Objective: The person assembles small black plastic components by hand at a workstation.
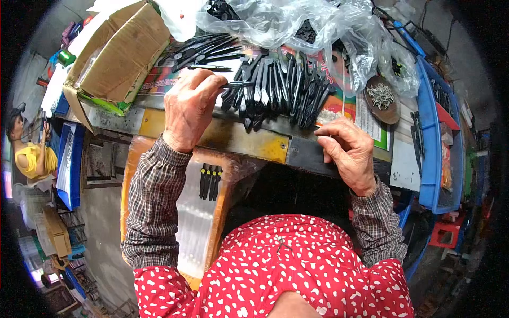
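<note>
My left hand [192, 108] is closed around a slim black plastic piece [239, 84], which sticks out to the right from between thumb and fingers, above the bench's front edge. Just right of it lies a dense heap of long black plastic pieces [278, 85], some glossy. More thin black pieces [204, 50] fan out behind the left hand. My right hand [347, 151] hovers at the front edge, thumb and forefinger pinched; anything between them is too small to name. Beyond it sits a brown oval dish [391, 115] of small silvery screws or rivets [380, 96].
A cardboard box [124, 58] stands at the left back. See-through plastic bags [339, 24] cover the back. A blue crate [432, 159] is at the right. An orange-rimmed tray [185, 228], below the bench, holds several black pieces with yellow dots [210, 183]. Another person [34, 153] sits far left.
</note>
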